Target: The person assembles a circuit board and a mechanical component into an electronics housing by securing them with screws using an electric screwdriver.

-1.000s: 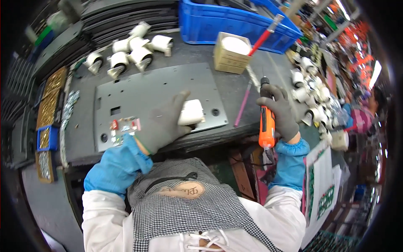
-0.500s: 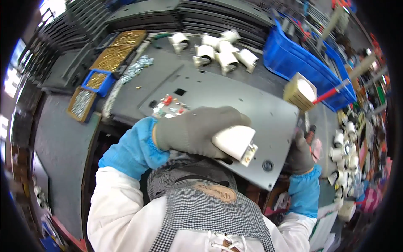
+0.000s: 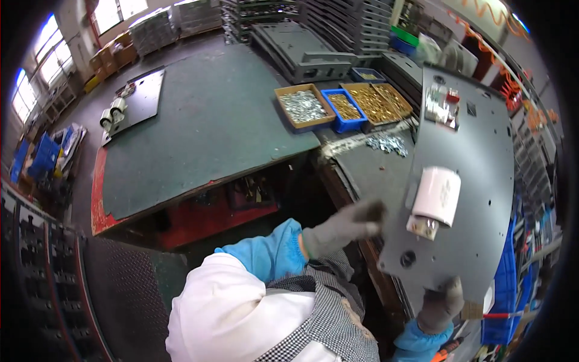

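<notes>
Fingers (image 3: 371,212) of the grey-gloved left hand (image 3: 335,232) are blurred but stretched out and gripping nothing, near the long edge of a flat, dark-grey rectangular plate (image 3: 473,175). At its near end, the grey-gloved right hand (image 3: 439,311) overlaps the plate; whether it pinches the edge, I cannot tell. The plate is at the person's right, over the grey tabletop (image 3: 392,184). It looks like sheet metal: stiff, smooth, fairly heavy, probably slippery under gloves, best taken by two opposite edges and kept level, since the white rounded caster-like piece (image 3: 439,194) lying on it could slide. That piece seems hard and light enough for one hand around its curved body. The plate has a soft sheen, small holes and a square cutout; the white piece carries a metal bracket (image 3: 422,227).
</notes>
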